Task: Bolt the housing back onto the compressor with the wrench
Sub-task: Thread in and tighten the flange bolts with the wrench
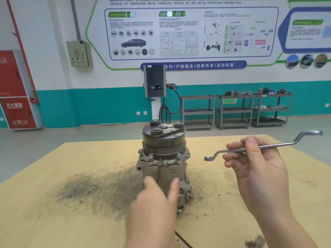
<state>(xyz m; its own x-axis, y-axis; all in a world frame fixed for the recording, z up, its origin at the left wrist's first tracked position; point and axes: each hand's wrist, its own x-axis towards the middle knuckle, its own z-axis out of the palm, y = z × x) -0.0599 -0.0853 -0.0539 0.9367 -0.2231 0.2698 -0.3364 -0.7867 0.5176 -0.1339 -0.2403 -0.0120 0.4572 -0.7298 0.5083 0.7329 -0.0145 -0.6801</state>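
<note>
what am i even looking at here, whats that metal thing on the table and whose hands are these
This is a single picture from a camera worn on a person's head, looking forward and down, so the two hands are that person's own. No robot is involved.

The metal thing standing upright on the wooden table is a car air-conditioning compressor. The grooved wheel near its top is a pulley, and several bolts sit around the flange just below it.

The right hand pinches a long double-ended wrench by its shaft, held in the air to the right of the compressor and not touching it. The left hand is blurred, with thumb and finger spread, right in front of the compressor's lower body.

The dark smear on the table looks like grime. Behind are a workshop wall with posters and metal shelf carts.
</note>
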